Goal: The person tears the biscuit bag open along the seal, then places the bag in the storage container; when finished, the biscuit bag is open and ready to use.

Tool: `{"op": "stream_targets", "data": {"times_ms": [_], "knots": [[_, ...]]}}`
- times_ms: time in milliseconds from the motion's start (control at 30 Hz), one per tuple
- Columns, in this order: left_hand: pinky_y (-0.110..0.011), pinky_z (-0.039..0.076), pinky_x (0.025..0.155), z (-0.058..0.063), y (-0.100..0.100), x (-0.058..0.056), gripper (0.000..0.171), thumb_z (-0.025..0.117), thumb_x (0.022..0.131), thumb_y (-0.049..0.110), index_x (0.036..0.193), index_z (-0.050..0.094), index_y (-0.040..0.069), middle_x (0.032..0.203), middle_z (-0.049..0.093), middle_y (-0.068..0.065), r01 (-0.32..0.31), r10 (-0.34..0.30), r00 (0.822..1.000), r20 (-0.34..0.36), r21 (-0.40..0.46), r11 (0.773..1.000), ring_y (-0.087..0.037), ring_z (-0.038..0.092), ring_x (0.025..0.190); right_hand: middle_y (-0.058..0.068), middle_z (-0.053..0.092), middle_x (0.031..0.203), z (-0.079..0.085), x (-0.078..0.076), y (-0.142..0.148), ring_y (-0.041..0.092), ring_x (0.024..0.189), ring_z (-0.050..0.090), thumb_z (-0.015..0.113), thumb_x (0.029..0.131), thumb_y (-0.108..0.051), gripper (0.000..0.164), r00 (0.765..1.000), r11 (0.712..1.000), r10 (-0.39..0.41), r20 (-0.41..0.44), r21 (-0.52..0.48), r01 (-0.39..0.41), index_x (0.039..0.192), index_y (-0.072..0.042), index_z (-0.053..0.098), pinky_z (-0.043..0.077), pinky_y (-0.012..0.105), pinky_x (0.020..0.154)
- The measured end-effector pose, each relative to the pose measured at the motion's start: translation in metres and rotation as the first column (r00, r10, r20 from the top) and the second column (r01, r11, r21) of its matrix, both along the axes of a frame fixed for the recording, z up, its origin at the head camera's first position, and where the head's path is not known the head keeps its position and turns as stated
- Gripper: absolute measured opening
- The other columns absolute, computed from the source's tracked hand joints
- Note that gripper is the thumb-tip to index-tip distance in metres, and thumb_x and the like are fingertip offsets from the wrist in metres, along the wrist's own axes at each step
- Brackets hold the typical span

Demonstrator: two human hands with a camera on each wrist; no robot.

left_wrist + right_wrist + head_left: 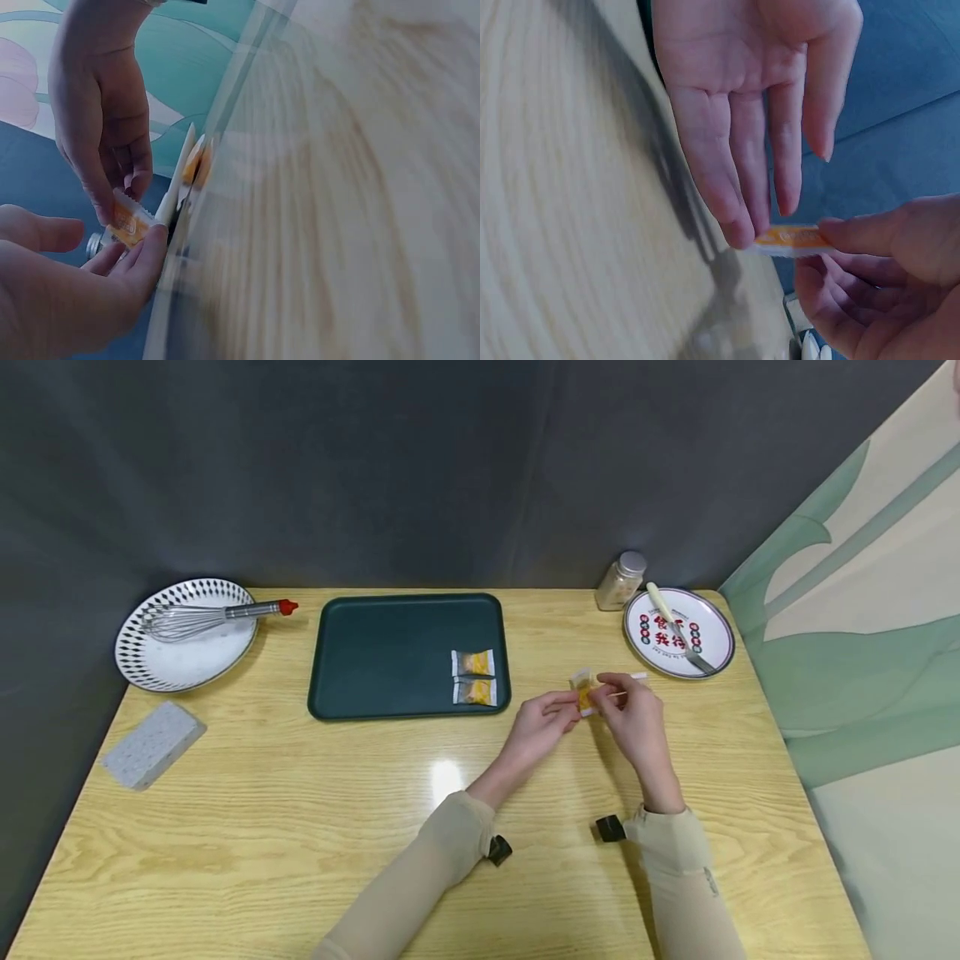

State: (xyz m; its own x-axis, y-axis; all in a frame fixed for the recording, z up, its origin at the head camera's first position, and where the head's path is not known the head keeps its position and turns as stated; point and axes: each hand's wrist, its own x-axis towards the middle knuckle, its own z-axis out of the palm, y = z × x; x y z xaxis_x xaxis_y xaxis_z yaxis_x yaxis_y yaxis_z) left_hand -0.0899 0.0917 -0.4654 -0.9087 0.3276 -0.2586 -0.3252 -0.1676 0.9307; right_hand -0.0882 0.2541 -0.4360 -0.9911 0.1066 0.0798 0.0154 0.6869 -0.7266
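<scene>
Between the two hands is a small wrapped snack (584,695) in an orange-and-white wrapper with crimped ends. My right hand (633,714) pinches it between thumb and fingers, as the right wrist view also shows. The left hand (542,725) touches the wrapper's edge with its extended fingertips, the thumb standing apart. Beyond the right hand, the pale end of another wrapper (639,676) shows; the hand hides the rest. Two similar wrapped snacks, an upper one (473,663) and a lower one (475,692), lie in the right part of a dark green tray (390,710).
Far left, a whisk (187,620) lies across a patterned plate (180,672), with a grey speckled block (153,745) nearer. A lidded glass jar (619,583) stands at the back right. Beside it, a cream-handled fork (675,625) rests on a printed plate (722,639).
</scene>
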Motion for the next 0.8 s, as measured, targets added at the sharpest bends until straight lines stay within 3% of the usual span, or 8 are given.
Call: {"op": "stream_targets", "data": {"times_ms": [300, 367, 467, 600, 733, 800], "knots": [[-0.047, 0.060, 0.096, 0.002, -0.032, -0.004, 0.032, 0.065, 0.108, 0.006, 0.136, 0.066, -0.009, 0.122, 0.073, -0.023, -0.058, 0.049, 0.985, -0.166, -0.047, 0.997, -0.034, 0.073, 0.111, 0.026, 0.077, 0.095, 0.010, 0.004, -0.012, 0.034, 0.077, 0.075, 0.075, 0.098, 0.005, 0.013, 0.999, 0.991, 0.044, 0.009, -0.127, -0.043, 0.108, 0.013, 0.076, 0.062, 0.026, 0.064], [-0.048, 0.060, 0.095, 0.002, -0.036, -0.007, 0.032, 0.066, 0.107, 0.005, 0.135, 0.066, -0.011, 0.120, 0.073, -0.025, -0.080, 0.075, 0.983, -0.165, -0.020, 0.997, -0.034, 0.074, 0.107, 0.025, 0.077, 0.092, 0.014, 0.007, -0.015, 0.031, 0.073, 0.075, 0.076, 0.097, 0.006, 0.012, 0.999, 0.988, 0.053, -0.002, -0.144, -0.052, 0.107, 0.012, 0.076, 0.062, 0.028, 0.063], [-0.046, 0.062, 0.092, 0.003, -0.041, -0.013, 0.030, 0.067, 0.106, 0.002, 0.131, 0.065, -0.015, 0.117, 0.073, -0.029, -0.090, 0.095, 0.990, -0.108, 0.055, 0.994, -0.026, 0.076, 0.094, 0.023, 0.077, 0.090, 0.021, 0.013, -0.023, 0.024, 0.070, 0.074, 0.077, 0.096, 0.006, 0.011, 0.997, 0.982, 0.072, -0.016, -0.175, -0.074, 0.106, 0.011, 0.077, 0.061, 0.026, 0.062], [-0.038, 0.064, 0.084, 0.002, -0.047, -0.017, 0.022, 0.069, 0.105, 0.003, 0.121, 0.068, -0.013, 0.114, 0.076, -0.025, -0.063, 0.064, 0.998, -0.009, 0.114, 0.992, -0.014, 0.072, 0.081, 0.021, 0.077, 0.089, 0.026, 0.020, -0.034, 0.023, 0.069, 0.073, 0.078, 0.096, 0.005, 0.012, 0.995, 0.973, 0.090, -0.032, -0.209, -0.094, 0.107, 0.010, 0.077, 0.061, 0.025, 0.062], [-0.029, 0.061, 0.077, 0.000, -0.053, -0.020, 0.007, 0.070, 0.105, 0.006, 0.106, 0.069, 0.000, 0.101, 0.078, -0.010, -0.047, 0.033, 0.996, 0.081, 0.173, 0.984, -0.013, 0.069, 0.079, 0.021, 0.076, 0.088, 0.026, 0.024, -0.041, 0.026, 0.070, 0.074, 0.079, 0.096, 0.004, 0.014, 0.996, 0.966, 0.085, -0.037, -0.243, -0.091, 0.109, 0.008, 0.077, 0.062, 0.027, 0.063], [-0.028, 0.058, 0.074, 0.001, -0.056, -0.021, 0.008, 0.068, 0.106, 0.006, 0.097, 0.068, 0.006, 0.094, 0.074, -0.004, -0.054, 0.030, 0.992, 0.119, 0.212, 0.976, -0.013, 0.067, 0.078, 0.021, 0.076, 0.087, 0.024, 0.026, -0.044, 0.025, 0.070, 0.074, 0.079, 0.095, 0.005, 0.016, 0.996, 0.960, 0.084, -0.034, -0.266, -0.090, 0.111, 0.008, 0.076, 0.063, 0.030, 0.064]]}}
